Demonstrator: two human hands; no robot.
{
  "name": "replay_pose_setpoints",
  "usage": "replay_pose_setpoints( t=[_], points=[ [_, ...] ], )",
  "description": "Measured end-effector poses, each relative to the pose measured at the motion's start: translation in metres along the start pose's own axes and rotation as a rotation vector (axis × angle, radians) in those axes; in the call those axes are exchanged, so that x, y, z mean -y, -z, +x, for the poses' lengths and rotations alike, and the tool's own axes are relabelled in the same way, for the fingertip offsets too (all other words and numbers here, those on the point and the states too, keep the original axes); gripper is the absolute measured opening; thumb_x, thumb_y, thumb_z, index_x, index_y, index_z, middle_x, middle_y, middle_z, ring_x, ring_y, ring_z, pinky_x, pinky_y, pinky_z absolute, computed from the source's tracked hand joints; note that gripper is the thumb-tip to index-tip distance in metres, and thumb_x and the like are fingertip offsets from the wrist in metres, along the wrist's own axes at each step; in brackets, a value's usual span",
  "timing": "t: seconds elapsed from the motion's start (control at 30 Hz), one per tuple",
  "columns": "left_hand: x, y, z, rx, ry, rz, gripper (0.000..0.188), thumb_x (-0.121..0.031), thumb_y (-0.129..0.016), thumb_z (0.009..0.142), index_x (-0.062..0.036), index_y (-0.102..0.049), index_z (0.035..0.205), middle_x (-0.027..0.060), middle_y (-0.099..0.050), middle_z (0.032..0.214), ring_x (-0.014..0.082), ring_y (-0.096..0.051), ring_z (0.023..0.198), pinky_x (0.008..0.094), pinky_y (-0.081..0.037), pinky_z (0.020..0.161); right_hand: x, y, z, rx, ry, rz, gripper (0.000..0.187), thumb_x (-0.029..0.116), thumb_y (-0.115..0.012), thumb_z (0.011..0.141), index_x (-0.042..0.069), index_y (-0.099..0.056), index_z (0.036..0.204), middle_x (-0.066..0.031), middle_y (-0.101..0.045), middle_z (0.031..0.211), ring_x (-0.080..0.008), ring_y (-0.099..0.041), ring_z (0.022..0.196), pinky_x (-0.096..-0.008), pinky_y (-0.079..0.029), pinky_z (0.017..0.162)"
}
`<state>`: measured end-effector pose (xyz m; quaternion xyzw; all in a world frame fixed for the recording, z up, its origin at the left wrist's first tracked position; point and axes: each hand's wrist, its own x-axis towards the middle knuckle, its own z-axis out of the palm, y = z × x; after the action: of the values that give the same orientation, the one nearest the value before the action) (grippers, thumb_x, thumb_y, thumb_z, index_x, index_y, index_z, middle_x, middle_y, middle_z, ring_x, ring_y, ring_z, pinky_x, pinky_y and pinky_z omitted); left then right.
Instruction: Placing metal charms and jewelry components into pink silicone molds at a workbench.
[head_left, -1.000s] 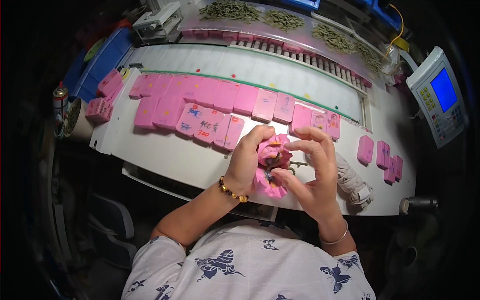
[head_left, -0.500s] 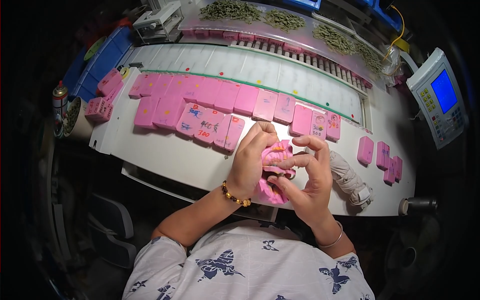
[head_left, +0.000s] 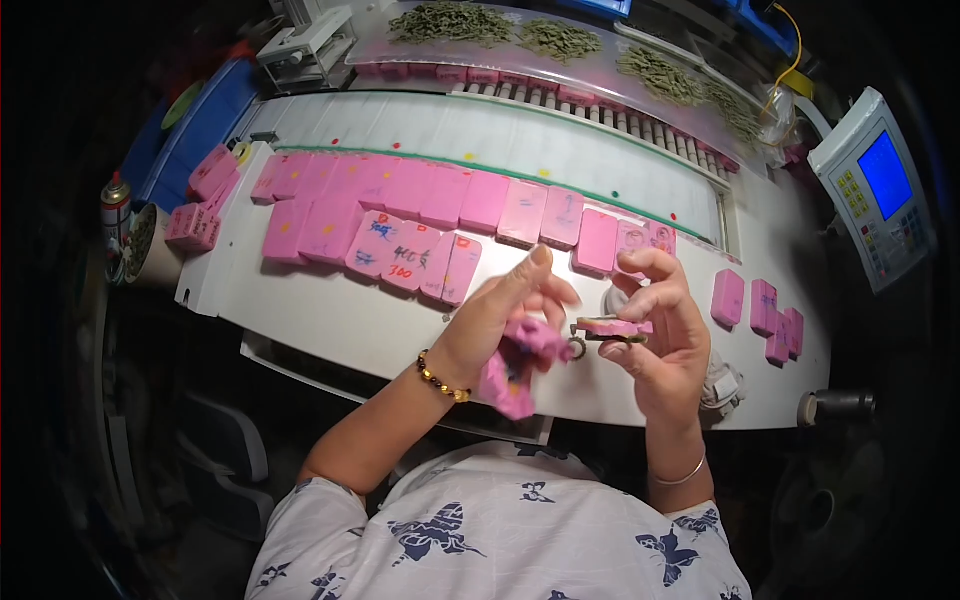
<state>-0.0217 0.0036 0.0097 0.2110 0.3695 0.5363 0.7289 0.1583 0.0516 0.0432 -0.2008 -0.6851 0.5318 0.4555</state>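
Left hand (head_left: 487, 322): gripping crumpled pink mould (head_left: 510, 392)
Right hand (head_left: 672, 335): pinching thin pink piece (head_left: 615, 327)
Mould-parting: likely; next, light touch

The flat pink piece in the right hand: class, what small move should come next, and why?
I would probably tilt the flat pink piece face up with the right hand. It is pinched between thumb and fingers, nearly edge-on to the camera, so its broad faces hardly show, while the left hand holds a bent pink piece beside it.
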Motion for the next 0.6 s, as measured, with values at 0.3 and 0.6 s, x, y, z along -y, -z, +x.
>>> replay_pose_setpoints(
  t=[0.3, 0.6],
  points=[
    [0.008, 0.003, -0.005, 0.379, 0.079, -0.144, 0.019, -0.02, -0.055, 0.097, -0.0012, -0.059, 0.102, 0.0081, -0.062, 0.09, 0.0133, -0.06, 0.075, 0.026, -0.049, 0.067, -0.004, 0.02, 0.006, 0.29, -0.083, -0.026, 0.033, 0.005, -0.077, 0.072, 0.007, -0.064, 0.102, -0.0107, -0.049, 0.131, -0.0227, -0.045, 0.126, -0.0399, -0.036, 0.103],
    [0.016, -0.007, -0.003, -0.053, -0.406, 0.355, 0.011, -0.007, -0.065, 0.091, -0.0006, -0.061, 0.098, 0.003, -0.064, 0.09, 0.0051, -0.06, 0.078, 0.0203, -0.051, 0.068, -0.01, 0.014, 0.0, 0.022, -0.312, -0.029, 0.032, 0.002, -0.066, 0.086, 0.0, -0.06, 0.117, -0.0083, -0.063, 0.112, -0.0141, -0.06, 0.102, -0.0261, -0.05, 0.082]
  ],
)
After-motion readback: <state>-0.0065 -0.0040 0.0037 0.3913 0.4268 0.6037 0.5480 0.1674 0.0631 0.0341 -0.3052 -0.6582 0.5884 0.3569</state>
